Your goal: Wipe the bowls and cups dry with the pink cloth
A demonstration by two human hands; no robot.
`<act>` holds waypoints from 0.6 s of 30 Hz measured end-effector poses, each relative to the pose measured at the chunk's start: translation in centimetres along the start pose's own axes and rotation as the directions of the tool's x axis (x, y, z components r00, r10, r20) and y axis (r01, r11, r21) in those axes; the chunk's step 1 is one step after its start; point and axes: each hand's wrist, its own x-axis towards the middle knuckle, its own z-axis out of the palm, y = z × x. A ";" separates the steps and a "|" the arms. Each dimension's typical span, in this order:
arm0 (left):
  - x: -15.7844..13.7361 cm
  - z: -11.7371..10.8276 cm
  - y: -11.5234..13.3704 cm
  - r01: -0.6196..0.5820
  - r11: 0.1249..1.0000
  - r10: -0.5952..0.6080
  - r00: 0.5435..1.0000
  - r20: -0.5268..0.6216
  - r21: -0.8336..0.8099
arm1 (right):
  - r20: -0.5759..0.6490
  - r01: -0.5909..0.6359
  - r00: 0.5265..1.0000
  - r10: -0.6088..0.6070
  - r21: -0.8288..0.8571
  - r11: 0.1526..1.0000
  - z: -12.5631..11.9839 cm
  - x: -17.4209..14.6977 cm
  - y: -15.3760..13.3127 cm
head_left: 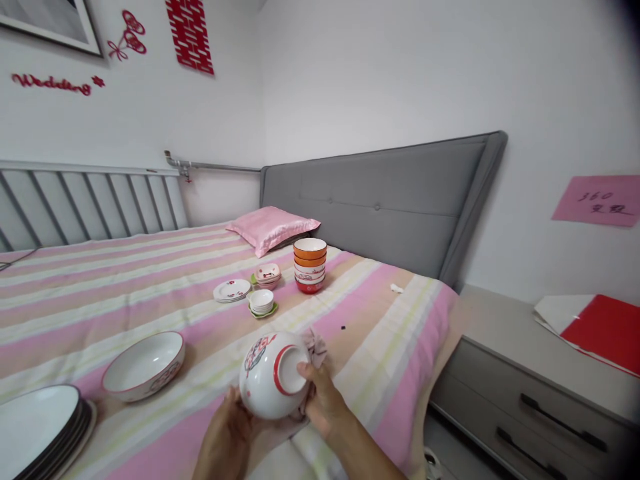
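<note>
A white bowl [257, 383] with a red foot ring and a printed design is tipped on its side above the bed, its base facing right. My left hand [231, 427] closes on its lower left side. My right hand [323, 399] grips it at the base, thumb on the foot ring. A crumpled pinkish cloth [315, 343] shows behind the bowl beside my right fingers; how far it reaches inside is hidden. To the left, a wide red-rimmed bowl [145, 367] rests upright on the striped bedspread.
Dark-edged plates [40, 427] are stacked at the lower left. Farther back stand stacked orange, white and red bowls [310, 267], small plates [232, 290], small dishes [267, 275] and white cups [261, 302]. A pink pillow [273, 227] lies by the grey headboard [380, 193]. Right is a nightstand [520, 400].
</note>
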 end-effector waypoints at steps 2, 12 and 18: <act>-0.8 0.7 -0.3 0.079 0.992 -0.072 0.995 0.071 -0.097 | 0.042 -0.008 0.999 0.009 -0.029 1.000 0.3 -0.3 0.1; -0.8 -1.0 1.3 0.026 0.997 -0.032 0.997 0.075 0.073 | 0.168 -0.026 0.985 0.037 -0.067 0.997 0.9 -0.4 0.2; -0.6 -1.2 0.6 -0.088 0.867 0.044 0.994 0.099 0.491 | 0.327 0.286 0.933 -0.153 -0.412 0.865 2.6 -1.0 -1.6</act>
